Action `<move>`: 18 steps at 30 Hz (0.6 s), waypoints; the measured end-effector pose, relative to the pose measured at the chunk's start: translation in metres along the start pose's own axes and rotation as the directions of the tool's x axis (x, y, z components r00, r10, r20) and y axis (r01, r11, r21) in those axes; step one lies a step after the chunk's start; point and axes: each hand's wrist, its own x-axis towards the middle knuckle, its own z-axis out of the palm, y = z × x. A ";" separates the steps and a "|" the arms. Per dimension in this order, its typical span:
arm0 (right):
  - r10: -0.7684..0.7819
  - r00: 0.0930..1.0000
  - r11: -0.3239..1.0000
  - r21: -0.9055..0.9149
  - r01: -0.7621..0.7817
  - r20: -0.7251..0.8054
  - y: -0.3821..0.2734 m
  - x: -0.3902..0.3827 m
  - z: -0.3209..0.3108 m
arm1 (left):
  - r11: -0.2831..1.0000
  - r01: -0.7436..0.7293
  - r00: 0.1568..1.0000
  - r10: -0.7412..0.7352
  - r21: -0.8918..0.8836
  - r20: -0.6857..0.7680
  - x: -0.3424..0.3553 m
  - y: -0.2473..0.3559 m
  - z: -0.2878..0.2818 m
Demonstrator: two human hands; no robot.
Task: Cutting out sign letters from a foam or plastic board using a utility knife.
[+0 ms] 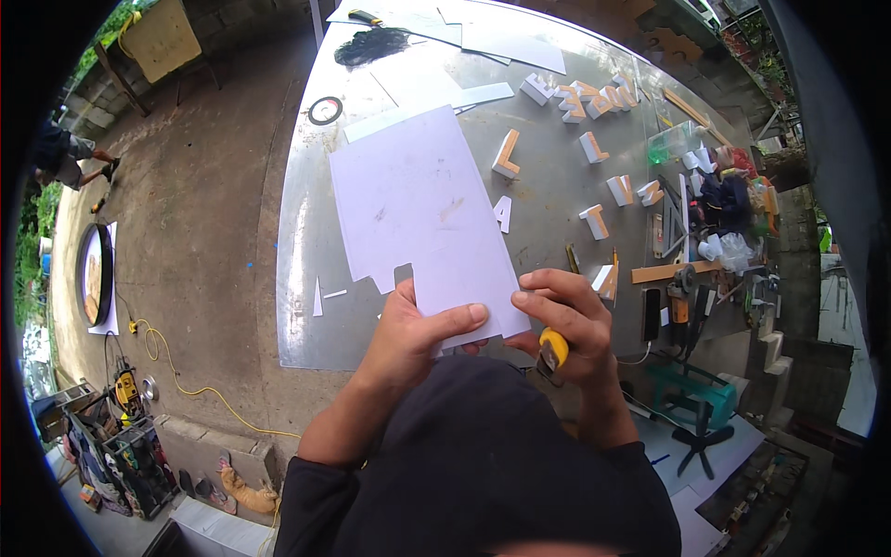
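Note:
A large white sheet [418, 186] with a notched lower edge is held up over the metal table. My left hand [408, 330] grips its lower left part, thumb on top and fingers underneath. At the sheet's lower right edge, my right hand [575, 320] touches it with thumb and fingertips. A yellow-handled utility knife [554, 350] is tucked in that same hand; its blade cannot be made out. Just right of the sheet lies a flat white cut-out letter [502, 213]. Beyond it stand several thick block letters [594, 220] with white faces and tan sides.
The metal table [548, 223] also carries a tape roll [325, 110], a dark tangled bundle [371, 46] and white offcuts. Tools, a phone [652, 313] and a clear bottle [670, 144] crowd its right side. A yellow cord [218, 395] crosses the floor. Another person [74, 158] is at far left.

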 end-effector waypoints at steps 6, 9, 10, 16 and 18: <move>-0.068 0.989 0.997 -0.023 0.072 0.131 0.003 0.007 -0.005 | 1.000 0.015 0.997 -0.016 0.010 0.072 -0.001 -0.009 -0.012; -0.102 0.981 0.994 -0.011 0.105 0.163 0.005 0.011 -0.008 | 0.998 0.012 0.999 -0.014 0.068 0.035 -0.003 -0.014 -0.007; -0.036 0.981 0.999 0.003 0.036 0.190 0.002 0.014 -0.010 | 0.998 0.013 0.999 -0.016 0.068 0.036 -0.002 -0.015 -0.008; 0.399 0.894 0.888 0.158 -0.432 0.202 -0.002 0.013 -0.003 | 0.974 -0.063 0.997 0.070 0.216 -0.026 0.000 -0.019 -0.008; 0.276 0.932 0.949 0.090 -0.303 0.234 0.000 0.011 -0.005 | 0.988 -0.028 0.999 0.032 0.155 -0.022 0.004 -0.019 -0.012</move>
